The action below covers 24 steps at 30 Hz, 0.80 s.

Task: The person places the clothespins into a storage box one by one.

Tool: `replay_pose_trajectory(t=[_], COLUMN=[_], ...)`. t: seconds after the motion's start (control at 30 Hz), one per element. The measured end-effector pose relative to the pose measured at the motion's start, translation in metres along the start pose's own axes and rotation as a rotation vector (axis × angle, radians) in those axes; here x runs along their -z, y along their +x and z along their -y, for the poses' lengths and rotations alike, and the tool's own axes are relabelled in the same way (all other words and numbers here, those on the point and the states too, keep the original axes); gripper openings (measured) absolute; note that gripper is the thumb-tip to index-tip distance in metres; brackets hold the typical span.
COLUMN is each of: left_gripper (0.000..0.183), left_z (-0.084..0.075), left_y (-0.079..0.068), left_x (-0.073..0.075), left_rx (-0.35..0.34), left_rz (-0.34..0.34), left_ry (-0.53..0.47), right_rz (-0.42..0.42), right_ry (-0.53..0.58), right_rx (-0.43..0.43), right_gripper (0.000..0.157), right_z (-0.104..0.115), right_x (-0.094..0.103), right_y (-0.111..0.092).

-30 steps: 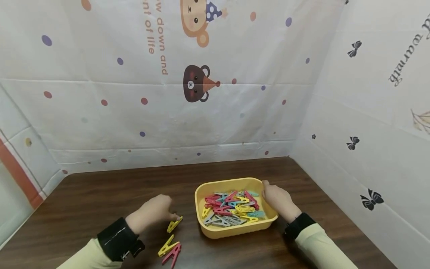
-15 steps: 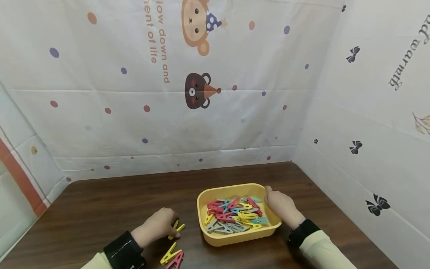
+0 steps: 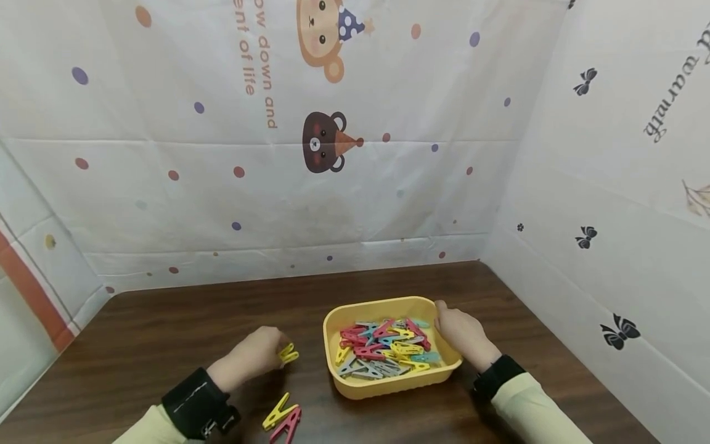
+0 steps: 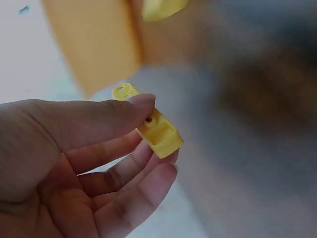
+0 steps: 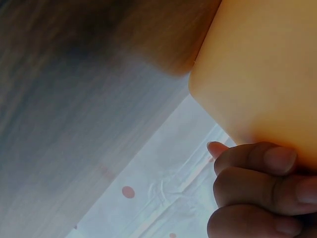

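Observation:
My left hand [image 3: 256, 356] pinches a yellow clothespin [image 3: 288, 353] left of the yellow plastic basket. In the left wrist view the thumb presses on one side of that clothespin [image 4: 161, 139], fingers behind it. My right hand [image 3: 465, 334] grips the right side of the basket [image 3: 391, 390], thumb at the rim. Its curled fingers [image 5: 252, 186] lie against the outer wall in the right wrist view. Inside the basket is a heap of red, yellow, grey and blue-green clothespins [image 3: 383, 348].
A loose yellow clothespin [image 3: 279, 413] and a red clothespin [image 3: 287, 425] lie together on the dark wooden table [image 3: 183, 333], nearer the front than my left hand. Printed white sheets [image 3: 222, 197] hang behind the table and along its sides.
My left hand has taken hold of the yellow clothespin that lay on the table and brought it away from the two loose ones. My right hand keeps its place on the basket.

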<state>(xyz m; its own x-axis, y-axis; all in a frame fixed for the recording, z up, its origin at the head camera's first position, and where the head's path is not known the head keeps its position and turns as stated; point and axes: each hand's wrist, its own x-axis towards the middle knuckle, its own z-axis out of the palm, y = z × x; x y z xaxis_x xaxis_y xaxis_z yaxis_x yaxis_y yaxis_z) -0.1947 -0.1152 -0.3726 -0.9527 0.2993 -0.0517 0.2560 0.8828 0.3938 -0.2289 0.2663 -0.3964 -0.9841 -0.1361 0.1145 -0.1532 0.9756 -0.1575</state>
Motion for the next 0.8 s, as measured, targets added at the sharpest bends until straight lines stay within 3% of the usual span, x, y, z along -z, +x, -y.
replay_pose_trajectory(t=[0.2, 0.33, 0.5, 0.6, 0.73, 0.8], left_gripper=[0.028, 0.027, 0.031, 0.029, 0.011, 0.025], left_z=[-0.022, -0.052, -0.106, -0.14, -0.171, -0.181], left_y=[0.01, 0.027, 0.049, 0.061, 0.078, 0.085], left_x=[0.04, 0.051, 0.034, 0.015, -0.007, -0.015], left_rx=[-0.154, -0.277, -0.389, -0.419, -0.431, -0.428], left_rz=[-0.047, -0.033, 0.042, 0.133, 0.237, 0.284], left_ry=[0.015, 0.013, 0.041, 0.131, 0.285, 0.341], right_rz=[0.008, 0.005, -0.003, -0.001, -0.019, -0.03], right_ry=[0.004, 0.007, -0.007, -0.007, -0.005, -0.008], right_rx=[-0.007, -0.005, 0.003, 0.003, 0.012, 0.018], right_gripper=[0.035, 0.035, 0.031, 0.032, 0.032, 0.031], right_z=[-0.001, -0.001, -0.001, -0.001, -0.001, 0.0], right_x=[0.0, 0.002, 0.002, 0.001, 0.0, 0.0], right_y=[0.001, 0.001, -0.001, -0.002, -0.002, -0.002])
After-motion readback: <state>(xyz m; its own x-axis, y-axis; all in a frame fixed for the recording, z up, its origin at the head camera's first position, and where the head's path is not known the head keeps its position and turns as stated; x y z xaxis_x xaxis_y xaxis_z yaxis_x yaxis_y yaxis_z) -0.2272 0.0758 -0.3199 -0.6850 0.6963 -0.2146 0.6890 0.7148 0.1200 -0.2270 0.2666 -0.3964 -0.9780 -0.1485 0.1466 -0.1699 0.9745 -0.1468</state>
